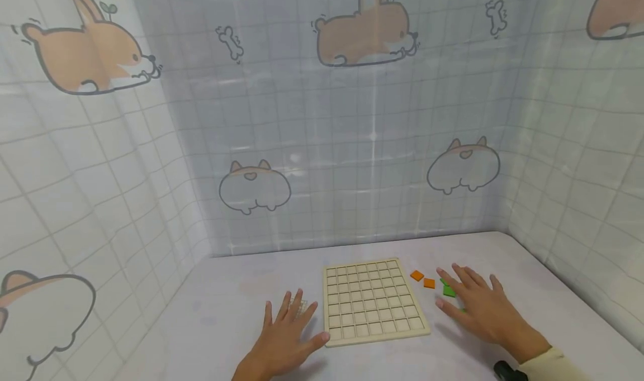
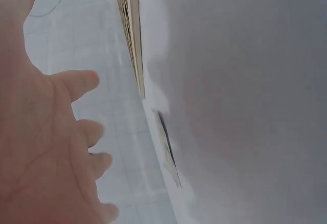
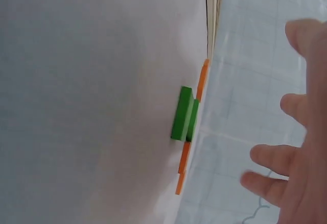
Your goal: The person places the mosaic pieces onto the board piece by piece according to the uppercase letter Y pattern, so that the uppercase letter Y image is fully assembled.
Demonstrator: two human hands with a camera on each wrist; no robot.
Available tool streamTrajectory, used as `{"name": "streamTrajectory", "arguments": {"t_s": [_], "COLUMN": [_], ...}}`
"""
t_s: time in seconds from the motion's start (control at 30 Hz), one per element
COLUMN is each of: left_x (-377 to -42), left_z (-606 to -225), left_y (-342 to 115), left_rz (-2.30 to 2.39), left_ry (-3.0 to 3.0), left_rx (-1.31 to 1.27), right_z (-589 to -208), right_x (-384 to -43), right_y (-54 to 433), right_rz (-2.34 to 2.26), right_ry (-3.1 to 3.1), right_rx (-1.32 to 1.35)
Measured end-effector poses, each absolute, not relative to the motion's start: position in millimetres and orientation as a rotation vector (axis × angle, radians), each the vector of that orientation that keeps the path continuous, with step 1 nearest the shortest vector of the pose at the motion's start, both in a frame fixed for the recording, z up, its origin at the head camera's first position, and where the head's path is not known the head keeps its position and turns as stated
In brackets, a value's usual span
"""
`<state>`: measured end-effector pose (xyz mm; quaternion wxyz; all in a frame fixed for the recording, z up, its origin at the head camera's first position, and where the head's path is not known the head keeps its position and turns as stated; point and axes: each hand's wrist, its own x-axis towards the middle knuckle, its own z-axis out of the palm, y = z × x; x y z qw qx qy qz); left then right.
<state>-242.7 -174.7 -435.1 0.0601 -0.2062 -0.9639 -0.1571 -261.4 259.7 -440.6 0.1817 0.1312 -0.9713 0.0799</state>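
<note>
My left hand (image 1: 283, 342) hovers with spread fingers above the table's left part, its thumb overlapping the lower left corner of a pale grid board (image 1: 371, 300) in the head view. Beneath its fingers lies a small sheet with a fine grid (image 1: 303, 307), partly hidden; the left wrist view shows the sheet (image 2: 167, 152) edge-on, with the palm apart from it. My right hand (image 1: 480, 311), fingers extended, is over green square tiles (image 1: 449, 291) and covers some of them. Orange square tiles (image 1: 429, 283) lie between it and the board. Neither hand holds anything.
The white table (image 1: 241, 291) carries all these pieces flat on its top. A tiled-pattern curtain with cartoon dogs (image 1: 362, 118) encloses the back and both sides. A black object (image 1: 508, 371) shows by the right sleeve (image 1: 548, 367).
</note>
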Motion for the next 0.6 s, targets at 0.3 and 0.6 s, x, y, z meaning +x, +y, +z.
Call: {"name": "streamTrajectory", "arguments": {"t_s": [0.3,0.6], "left_x": [-247.4,-255.3], "left_z": [-434.4,-435.6], "left_y": [-156.5,-133.0], "left_rz": [-0.509,-0.724], "left_ry": [-2.812,-2.796], "left_rx": [-0.706,-0.604], "right_z": [-441.7,-441.8], "right_x": [-264.6,-270.0], "right_y": [259.7,273.8], "right_rz": [0.426,0.824], "right_ry": [-2.757,-2.776], "right_rx": [0.309,0.12]}}
